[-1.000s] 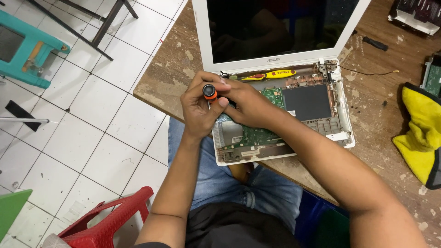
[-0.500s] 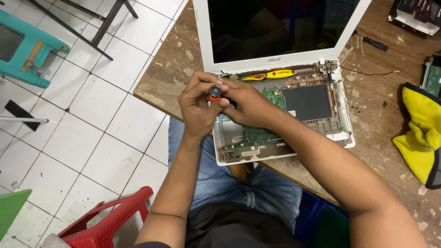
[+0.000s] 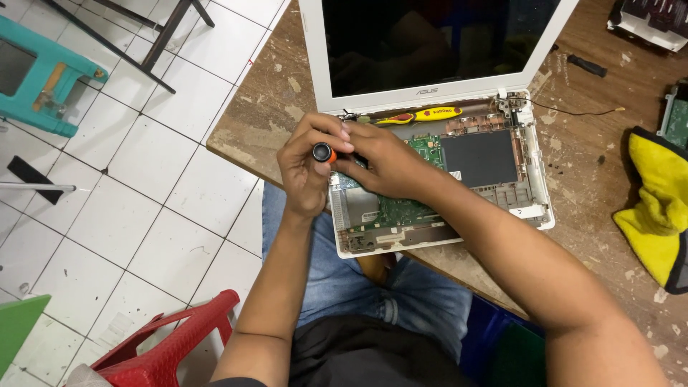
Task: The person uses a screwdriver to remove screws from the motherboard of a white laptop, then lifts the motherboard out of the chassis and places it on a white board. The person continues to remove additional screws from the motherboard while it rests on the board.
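A white laptop (image 3: 534,208) lies open on the worn wooden table (image 3: 265,107), its base cover off and the green circuit board (image 3: 398,211) bare. Both hands meet over the base's left side. My left hand (image 3: 304,168) and my right hand (image 3: 383,161) together grip a screwdriver (image 3: 324,152) with a black and orange handle, held upright with its cap toward the camera. Its tip is hidden under the hands. The dark screen (image 3: 430,39) stands tilted behind.
A yellow tool (image 3: 423,115) lies along the laptop's hinge. A yellow and black cloth (image 3: 656,208) sits at the table's right. A teal stool (image 3: 39,79), a red plastic chair (image 3: 168,344) and white floor tiles are on the left.
The hands have stayed over the laptop's left side. The screwdriver's cap has shifted slightly between the fingers, as if turned. Nothing else has moved.
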